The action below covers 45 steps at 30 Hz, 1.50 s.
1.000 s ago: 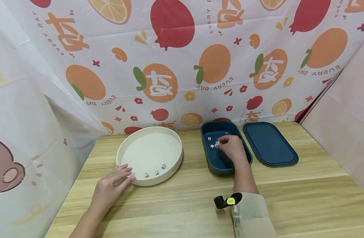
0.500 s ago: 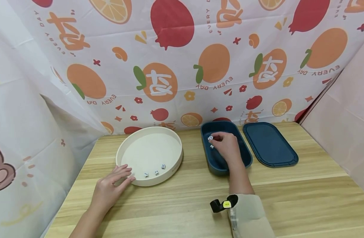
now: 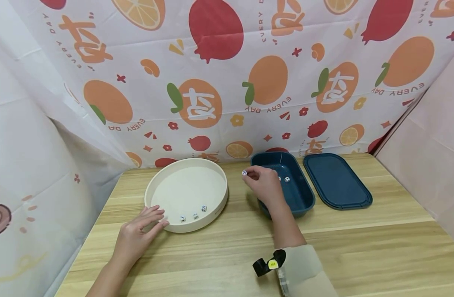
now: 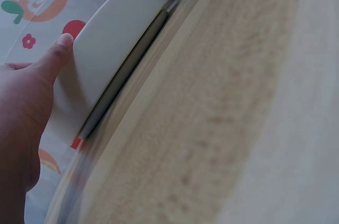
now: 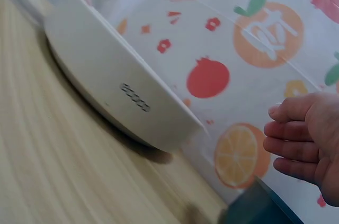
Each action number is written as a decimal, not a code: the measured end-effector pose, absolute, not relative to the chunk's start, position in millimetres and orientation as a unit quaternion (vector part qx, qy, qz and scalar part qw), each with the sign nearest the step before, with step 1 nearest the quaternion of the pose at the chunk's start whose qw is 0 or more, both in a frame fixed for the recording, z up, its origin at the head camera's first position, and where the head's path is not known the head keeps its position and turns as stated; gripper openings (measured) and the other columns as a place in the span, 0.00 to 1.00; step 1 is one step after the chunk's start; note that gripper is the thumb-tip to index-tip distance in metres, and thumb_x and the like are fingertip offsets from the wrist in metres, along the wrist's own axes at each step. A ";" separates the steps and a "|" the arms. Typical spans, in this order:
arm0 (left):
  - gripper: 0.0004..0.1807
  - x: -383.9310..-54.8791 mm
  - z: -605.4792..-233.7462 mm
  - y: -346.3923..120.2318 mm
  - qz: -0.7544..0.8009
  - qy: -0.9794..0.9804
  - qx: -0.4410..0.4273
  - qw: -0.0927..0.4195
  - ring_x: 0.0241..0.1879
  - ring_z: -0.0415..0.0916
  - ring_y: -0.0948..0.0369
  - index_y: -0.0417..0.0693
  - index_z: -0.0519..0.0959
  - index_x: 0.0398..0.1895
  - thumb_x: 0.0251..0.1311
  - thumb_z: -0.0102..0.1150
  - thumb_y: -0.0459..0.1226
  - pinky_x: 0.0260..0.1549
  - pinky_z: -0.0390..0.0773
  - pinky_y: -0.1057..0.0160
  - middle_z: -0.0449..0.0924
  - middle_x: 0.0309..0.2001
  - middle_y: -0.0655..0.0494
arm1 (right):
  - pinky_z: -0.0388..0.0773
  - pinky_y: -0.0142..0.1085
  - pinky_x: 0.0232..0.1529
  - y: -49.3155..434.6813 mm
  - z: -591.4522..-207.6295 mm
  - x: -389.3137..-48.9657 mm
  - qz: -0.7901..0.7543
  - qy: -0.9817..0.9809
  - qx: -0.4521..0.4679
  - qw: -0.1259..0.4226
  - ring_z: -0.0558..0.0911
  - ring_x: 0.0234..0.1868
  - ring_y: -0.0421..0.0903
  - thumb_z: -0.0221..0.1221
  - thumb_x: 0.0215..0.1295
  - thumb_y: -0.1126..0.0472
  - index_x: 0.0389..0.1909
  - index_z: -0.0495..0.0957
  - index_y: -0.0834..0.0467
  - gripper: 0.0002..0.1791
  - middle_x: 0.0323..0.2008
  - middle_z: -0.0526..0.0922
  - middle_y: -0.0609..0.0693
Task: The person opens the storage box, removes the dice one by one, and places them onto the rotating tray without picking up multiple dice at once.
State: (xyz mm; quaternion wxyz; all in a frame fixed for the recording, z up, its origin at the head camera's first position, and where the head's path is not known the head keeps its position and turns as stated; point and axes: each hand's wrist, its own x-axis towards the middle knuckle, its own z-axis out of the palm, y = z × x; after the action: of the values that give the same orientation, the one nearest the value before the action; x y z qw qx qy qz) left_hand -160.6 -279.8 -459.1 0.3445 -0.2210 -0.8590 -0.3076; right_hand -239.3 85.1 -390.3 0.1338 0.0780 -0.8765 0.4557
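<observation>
My right hand (image 3: 265,185) pinches a white die (image 3: 244,173) with blue pips between thumb and fingertips, above the left rim of a dark blue box (image 3: 304,194). In the right wrist view that hand's fingers are loosely curled, and the die cannot be made out. Two white dice (image 3: 287,179) lie inside the box, one partly behind the hand. My left hand (image 3: 139,229) rests at the near left rim of a round cream tray (image 3: 223,198), fingers fairly straight. The left wrist view has its thumb (image 4: 59,52) against the tray's outer wall. Three dice (image 3: 195,215) sit along the tray's near side.
A dark blue lid (image 3: 338,180) lies flat to the right of the box. Fruit-printed cloth (image 3: 230,99) hangs behind the wooden table (image 3: 212,264). A black camera mount (image 3: 267,264) is strapped near the right sleeve.
From inside the blue box, my right hand has lifted a die and moved left past the box's rim. The left hand and the tray have stayed put.
</observation>
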 end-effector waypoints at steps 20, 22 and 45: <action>0.15 -160.6 -459.3 -281.0 -0.299 -0.859 -0.227 0.347 0.57 0.73 0.80 0.42 0.88 0.33 0.36 0.79 0.31 0.67 0.68 0.73 0.89 0.38 0.50 | 0.85 0.30 0.52 -9.1 -414.8 -206.4 0.339 -0.908 0.241 0.060 0.86 0.46 0.38 0.65 0.64 0.57 0.46 0.86 0.52 0.11 0.41 0.89 0.44; 0.15 -160.2 -460.0 -281.0 -0.297 -0.860 -0.227 0.347 0.57 0.73 0.80 0.42 0.88 0.33 0.36 0.79 0.31 0.67 0.68 0.73 0.89 0.38 0.49 | 0.85 0.29 0.50 -10.4 -416.4 -205.7 0.335 -0.908 0.243 0.061 0.86 0.46 0.38 0.65 0.64 0.57 0.46 0.86 0.52 0.11 0.41 0.89 0.44; 0.21 -156.3 -458.4 -282.2 -0.244 -0.879 -0.235 0.337 0.59 0.78 0.56 0.40 0.87 0.42 0.44 0.76 0.40 0.71 0.66 0.64 0.85 0.49 0.46 | 0.86 0.29 0.44 -18.2 -424.2 -203.0 0.321 -0.911 0.229 0.116 0.86 0.43 0.37 0.66 0.61 0.57 0.44 0.87 0.52 0.10 0.39 0.89 0.43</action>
State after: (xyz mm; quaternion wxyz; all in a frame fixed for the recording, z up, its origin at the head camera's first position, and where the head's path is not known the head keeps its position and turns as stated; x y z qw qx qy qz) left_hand -156.3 -282.2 -458.4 0.3366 -0.2347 -0.8788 -0.2435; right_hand -203.0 -18.2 -424.2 0.1156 0.2294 -0.9114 0.3214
